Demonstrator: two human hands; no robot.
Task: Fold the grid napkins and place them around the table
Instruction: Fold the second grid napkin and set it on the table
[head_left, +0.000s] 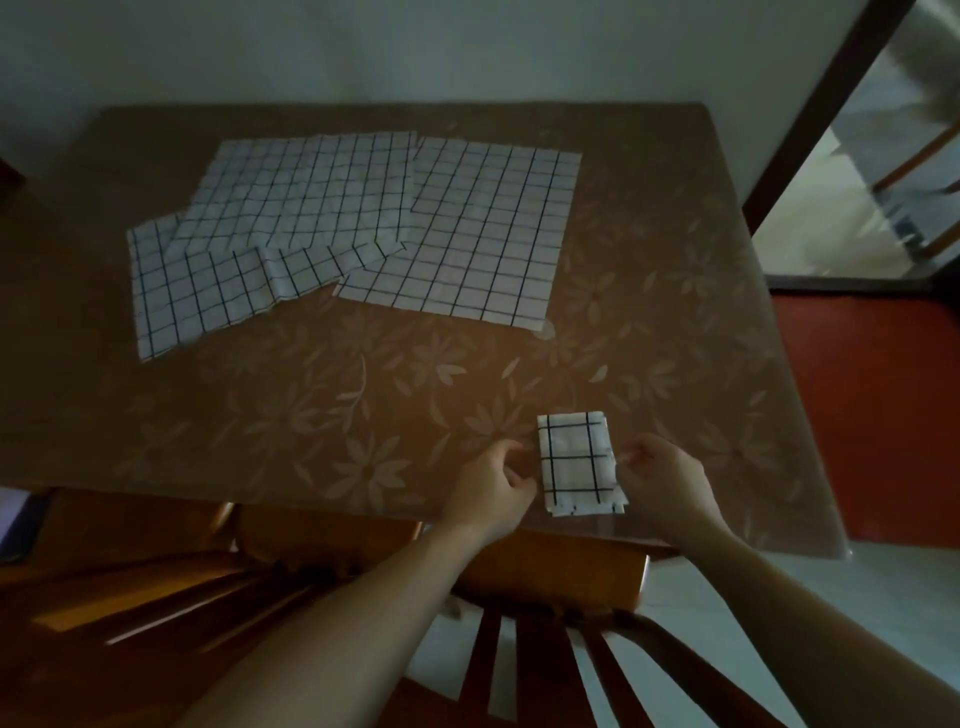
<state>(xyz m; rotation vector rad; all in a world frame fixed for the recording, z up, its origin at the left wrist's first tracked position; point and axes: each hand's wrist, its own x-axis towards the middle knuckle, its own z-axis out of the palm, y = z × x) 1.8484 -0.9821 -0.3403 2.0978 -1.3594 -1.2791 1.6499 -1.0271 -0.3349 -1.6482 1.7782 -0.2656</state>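
Head view: one folded napkin (578, 464) lay at table (363, 405) edge, approx 5 o'clock, btwn left hand (491, 486) & right hand (662, 480), fingers loosely curled, gripping nothing. Unfolded napkins (363, 228) at 12 o'clock were left to fold; task looked barely begun

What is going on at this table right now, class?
A person is setting out grid napkins on a table covered with a flower-patterned cloth. One folded napkin lies near the table's near edge, with the left hand and the right hand on either side of it, fingers loosely curled; whether they touch it is hard to tell. Further back, several unfolded napkins lie spread flat and overlapping, not yet folded. A wooden chair stands below the near edge.
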